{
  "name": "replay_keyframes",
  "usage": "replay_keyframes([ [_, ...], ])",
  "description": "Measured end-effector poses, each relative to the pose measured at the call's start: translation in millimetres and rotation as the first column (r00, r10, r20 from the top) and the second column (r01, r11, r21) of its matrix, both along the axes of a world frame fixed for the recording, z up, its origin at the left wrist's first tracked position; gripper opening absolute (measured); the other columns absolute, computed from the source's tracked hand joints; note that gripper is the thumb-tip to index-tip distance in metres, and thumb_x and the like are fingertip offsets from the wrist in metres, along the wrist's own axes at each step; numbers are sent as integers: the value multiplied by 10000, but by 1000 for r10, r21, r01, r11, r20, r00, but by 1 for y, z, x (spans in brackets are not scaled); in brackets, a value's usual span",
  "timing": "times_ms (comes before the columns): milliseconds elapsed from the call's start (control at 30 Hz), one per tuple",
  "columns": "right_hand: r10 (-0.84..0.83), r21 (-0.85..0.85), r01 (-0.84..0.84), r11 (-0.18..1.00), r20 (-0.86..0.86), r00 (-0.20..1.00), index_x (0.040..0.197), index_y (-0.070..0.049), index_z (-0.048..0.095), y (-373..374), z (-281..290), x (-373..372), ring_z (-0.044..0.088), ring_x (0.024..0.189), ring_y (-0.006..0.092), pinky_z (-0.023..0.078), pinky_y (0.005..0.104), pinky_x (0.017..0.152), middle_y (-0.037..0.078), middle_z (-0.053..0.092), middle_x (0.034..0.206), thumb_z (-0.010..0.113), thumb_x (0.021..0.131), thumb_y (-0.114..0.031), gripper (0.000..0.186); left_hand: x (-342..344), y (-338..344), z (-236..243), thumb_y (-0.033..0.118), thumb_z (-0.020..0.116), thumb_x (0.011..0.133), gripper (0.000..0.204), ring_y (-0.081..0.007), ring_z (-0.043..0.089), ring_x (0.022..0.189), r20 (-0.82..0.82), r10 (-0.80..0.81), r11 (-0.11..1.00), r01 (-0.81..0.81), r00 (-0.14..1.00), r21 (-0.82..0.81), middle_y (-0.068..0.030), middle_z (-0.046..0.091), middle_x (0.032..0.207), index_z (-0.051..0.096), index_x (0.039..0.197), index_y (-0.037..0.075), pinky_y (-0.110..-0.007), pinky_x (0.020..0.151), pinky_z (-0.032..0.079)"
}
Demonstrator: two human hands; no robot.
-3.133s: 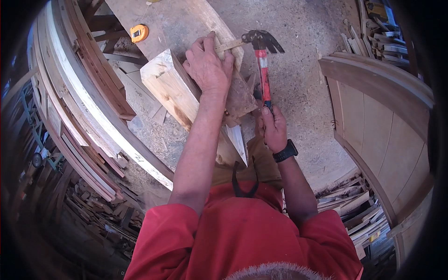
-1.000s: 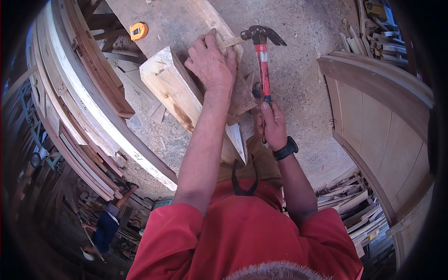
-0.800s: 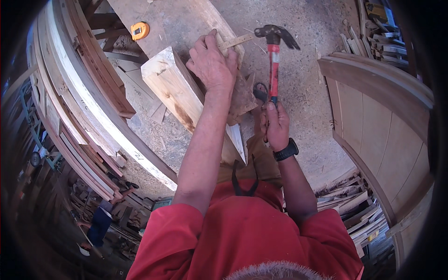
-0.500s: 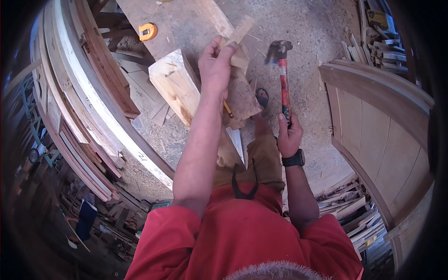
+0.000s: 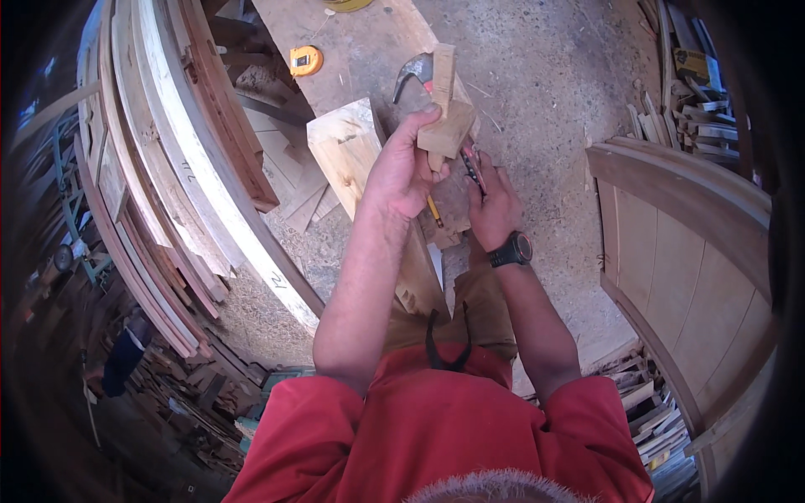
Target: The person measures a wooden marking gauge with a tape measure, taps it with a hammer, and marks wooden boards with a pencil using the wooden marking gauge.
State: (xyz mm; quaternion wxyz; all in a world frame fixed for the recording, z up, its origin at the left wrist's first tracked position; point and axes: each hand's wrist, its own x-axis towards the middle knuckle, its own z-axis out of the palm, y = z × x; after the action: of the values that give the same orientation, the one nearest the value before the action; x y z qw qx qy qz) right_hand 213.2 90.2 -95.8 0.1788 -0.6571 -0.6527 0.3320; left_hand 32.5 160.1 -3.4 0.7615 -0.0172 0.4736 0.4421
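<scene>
My left hand [image 5: 408,163] grips a wooden marking gauge [image 5: 450,126], a squarish block with a stem through it. My right hand [image 5: 495,205] is closed around the handle of a claw hammer [image 5: 412,74]. The hammer's red and black handle passes behind the gauge, which hides part of it. Left of my left hand, a thick squared timber [image 5: 342,155] points away from me. A yellow pencil [image 5: 435,212] lies between my forearms, on the work surface. Farther off to the left sits an orange tape measure [image 5: 306,60].
Long curved wooden pieces [image 5: 205,184] are stacked along the left. A panelled wooden piece [image 5: 671,243] stands at the right, with offcuts [image 5: 704,126] piled behind it. At the top edge, a yellow round object [image 5: 346,4] is partly cut off.
My right hand has brought the hammer leftward from the open floor side to behind the gauge, its head turning left. My left hand has drawn the gauge slightly nearer and turned it more upright.
</scene>
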Motion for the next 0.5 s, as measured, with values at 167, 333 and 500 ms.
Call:
replay_keyframes([
  [167,71,106,-64,992,-67,995,1458,-87,557,5,1,2,665,922,427,543,493,780,204,620,1066,685,901,-87,572,1,-4,0,428,745,904,455,-100,614,893,-151,0,999,-7,989,-44,8,683,1050,643,1232,129,-286,665,464],
  [333,44,-60,-52,997,-124,991,1445,-44,566,5,6,-1,671,1001,427,546,461,849,233,668,1100,701,902,-49,559,7,-6,-8,445,760,890,437,-86,594,877,-263,0,997,-19,965,-70,30,671,1026,666,1198,149,-265,688,423],
  [500,38,-39,-43,998,-127,991,1439,-39,571,5,2,0,674,1014,410,547,453,848,228,675,1113,723,890,-50,569,11,-5,-10,443,744,888,536,-76,556,879,-281,-28,998,9,959,-70,40,653,1036,636,1328,157,-263,703,397],
])
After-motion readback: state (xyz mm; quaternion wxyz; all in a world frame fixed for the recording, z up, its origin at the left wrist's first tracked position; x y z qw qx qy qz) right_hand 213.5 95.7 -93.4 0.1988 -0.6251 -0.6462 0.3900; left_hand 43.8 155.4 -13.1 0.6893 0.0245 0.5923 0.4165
